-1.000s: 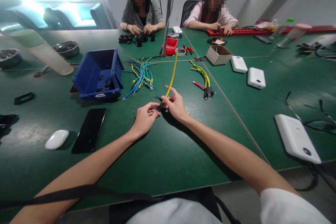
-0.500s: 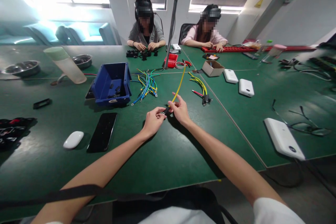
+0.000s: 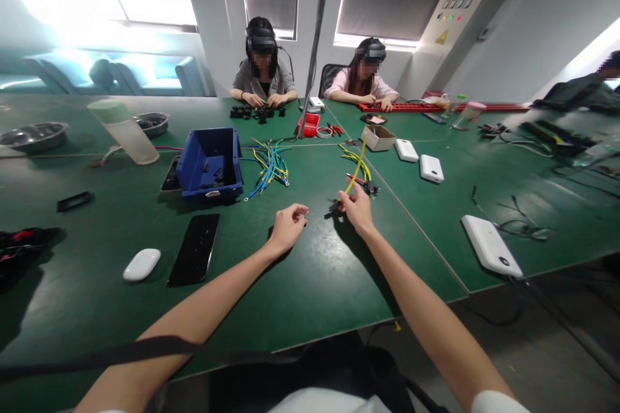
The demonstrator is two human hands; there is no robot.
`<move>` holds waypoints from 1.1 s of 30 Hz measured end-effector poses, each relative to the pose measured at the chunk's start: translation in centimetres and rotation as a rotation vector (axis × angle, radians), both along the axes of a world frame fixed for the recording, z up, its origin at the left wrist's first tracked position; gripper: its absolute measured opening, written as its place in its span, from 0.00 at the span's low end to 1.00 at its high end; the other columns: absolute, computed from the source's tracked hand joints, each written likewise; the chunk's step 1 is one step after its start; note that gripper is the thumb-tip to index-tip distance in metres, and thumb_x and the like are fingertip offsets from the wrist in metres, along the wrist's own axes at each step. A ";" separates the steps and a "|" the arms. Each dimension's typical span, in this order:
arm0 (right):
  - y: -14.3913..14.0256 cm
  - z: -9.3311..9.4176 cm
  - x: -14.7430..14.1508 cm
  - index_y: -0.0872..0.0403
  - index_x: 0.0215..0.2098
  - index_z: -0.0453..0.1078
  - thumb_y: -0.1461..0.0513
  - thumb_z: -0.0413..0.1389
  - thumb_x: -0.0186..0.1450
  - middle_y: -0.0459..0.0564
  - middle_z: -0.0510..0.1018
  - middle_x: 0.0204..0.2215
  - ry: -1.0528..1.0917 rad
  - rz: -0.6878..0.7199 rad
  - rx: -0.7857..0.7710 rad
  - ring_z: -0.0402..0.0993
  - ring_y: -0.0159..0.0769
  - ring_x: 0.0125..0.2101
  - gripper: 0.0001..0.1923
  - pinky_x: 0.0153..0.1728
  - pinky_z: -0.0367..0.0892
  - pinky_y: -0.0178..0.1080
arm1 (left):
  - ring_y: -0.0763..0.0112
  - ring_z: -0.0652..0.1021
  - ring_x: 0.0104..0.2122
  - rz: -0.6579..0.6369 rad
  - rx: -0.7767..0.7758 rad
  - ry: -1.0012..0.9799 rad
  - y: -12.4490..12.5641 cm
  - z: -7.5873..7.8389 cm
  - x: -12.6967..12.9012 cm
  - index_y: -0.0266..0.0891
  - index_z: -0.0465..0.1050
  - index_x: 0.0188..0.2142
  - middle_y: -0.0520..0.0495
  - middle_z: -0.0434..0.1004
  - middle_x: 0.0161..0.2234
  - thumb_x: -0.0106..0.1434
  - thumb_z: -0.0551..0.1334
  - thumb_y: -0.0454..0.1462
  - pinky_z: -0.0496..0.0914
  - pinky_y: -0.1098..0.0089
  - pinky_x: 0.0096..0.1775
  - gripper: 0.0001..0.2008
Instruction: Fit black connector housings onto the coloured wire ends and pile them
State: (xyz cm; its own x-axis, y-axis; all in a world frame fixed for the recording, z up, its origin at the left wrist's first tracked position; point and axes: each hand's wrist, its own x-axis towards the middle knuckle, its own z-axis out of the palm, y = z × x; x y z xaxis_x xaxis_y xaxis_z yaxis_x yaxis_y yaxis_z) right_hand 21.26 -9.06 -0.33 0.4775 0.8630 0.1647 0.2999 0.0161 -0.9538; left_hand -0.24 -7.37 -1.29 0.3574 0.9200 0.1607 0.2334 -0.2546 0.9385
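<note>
My right hand (image 3: 356, 210) pinches a yellow wire (image 3: 357, 168) near its lower end, where a small black connector (image 3: 335, 208) hangs at its left; the wire rises away from me. My left hand (image 3: 289, 226) hovers a little to the left, fingers loosely curled and holding nothing, apart from the wire. Just beyond my right hand lies a small bunch of yellow-green wires with black connectors (image 3: 359, 169). A larger bundle of blue, green and yellow wires (image 3: 268, 168) lies farther left, beside a blue bin (image 3: 210, 163) of black parts.
A black phone (image 3: 194, 257) and a white mouse (image 3: 141, 264) lie near left. White boxes (image 3: 490, 246) (image 3: 431, 168), a cardboard box (image 3: 378, 137), a red tray (image 3: 309, 124), a pole (image 3: 314, 45) and a bottle (image 3: 124, 131) stand around. Two people work across the green table (image 3: 310, 284).
My left hand has let go of the connector end and drawn apart from the right. My right hand moved right with the yellow wire. The camera tilted upward.
</note>
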 end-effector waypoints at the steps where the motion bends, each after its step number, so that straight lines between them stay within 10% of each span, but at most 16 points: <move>1: -0.2 0.1 0.7 0.56 0.64 0.59 0.52 0.57 0.59 0.43 0.73 0.19 -0.015 -0.019 -0.007 0.70 0.34 0.18 0.37 0.21 0.66 0.35 | 0.71 0.81 0.30 -0.006 0.007 0.012 0.0 0.0 0.0 0.34 0.75 0.39 0.43 0.81 0.37 0.59 0.56 0.28 0.75 0.71 0.35 0.11; 23: 3.3 8.0 11.2 0.56 0.53 0.70 0.59 0.57 0.60 0.55 0.81 0.34 -0.693 -0.118 -0.704 0.78 0.39 0.29 0.23 0.37 0.71 0.38 | 0.71 0.79 0.29 -0.065 0.145 0.104 -0.2 -0.5 -1.0 0.36 0.76 0.37 0.46 0.80 0.34 0.59 0.55 0.29 0.72 0.72 0.35 0.12; 33: 4.8 7.1 12.5 0.55 0.55 0.68 0.62 0.53 0.64 0.54 0.81 0.33 -0.646 -0.077 -0.792 0.78 0.35 0.26 0.21 0.33 0.73 0.36 | 0.71 0.80 0.28 -0.045 0.080 0.045 0.1 -0.6 -0.7 0.35 0.75 0.37 0.46 0.79 0.32 0.60 0.56 0.31 0.73 0.72 0.34 0.10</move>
State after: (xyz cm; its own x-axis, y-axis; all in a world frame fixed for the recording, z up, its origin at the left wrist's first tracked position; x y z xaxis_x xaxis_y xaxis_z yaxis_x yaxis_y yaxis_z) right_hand 33.78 -4.24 6.73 0.5584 0.8067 -0.1937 0.7340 -0.5892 -0.3379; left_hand -0.92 -7.24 -1.87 0.4070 0.8876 0.2157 0.2612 -0.3394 0.9037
